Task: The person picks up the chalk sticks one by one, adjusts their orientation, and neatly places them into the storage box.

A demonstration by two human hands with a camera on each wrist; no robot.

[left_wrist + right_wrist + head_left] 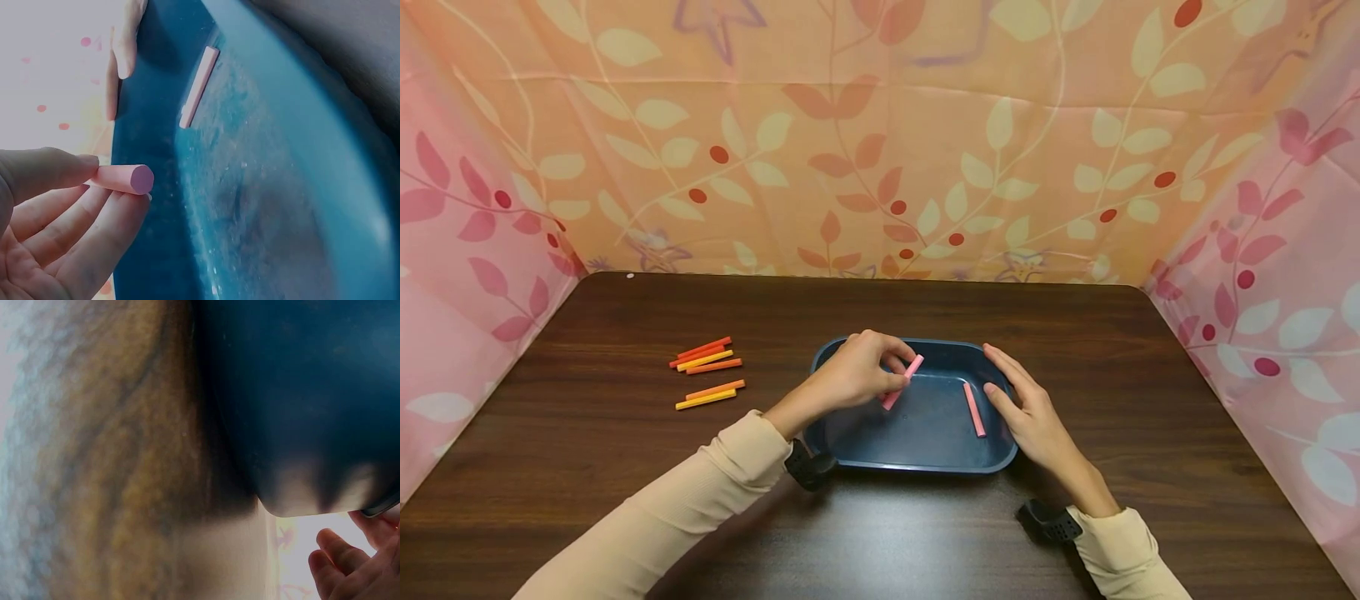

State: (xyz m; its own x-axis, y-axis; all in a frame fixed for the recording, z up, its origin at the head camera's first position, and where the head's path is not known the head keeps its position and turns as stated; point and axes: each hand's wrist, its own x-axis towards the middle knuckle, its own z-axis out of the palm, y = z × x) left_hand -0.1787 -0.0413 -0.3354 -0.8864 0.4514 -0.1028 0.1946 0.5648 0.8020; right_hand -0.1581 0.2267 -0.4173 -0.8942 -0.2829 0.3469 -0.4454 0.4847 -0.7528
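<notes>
In the head view my left hand [863,371] pinches a pink chalk stick [914,367] above the blue tray [917,468]. The left wrist view shows this chalk [125,178] end-on between thumb and fingers. Another pink chalk stick [974,410] lies on the tray floor, near its right wall. My right hand [1033,417] holds the tray's right side, thumb over the rim and fingers along the outside. Some of those fingers [337,553] show beside the tray wall [312,425] in the right wrist view.
On the brown table [587,467], left of the tray, lie several chalk sticks: red [703,348], orange [715,366] and yellow [706,400]. Patterned cloth [880,167] hangs behind the table and at both sides.
</notes>
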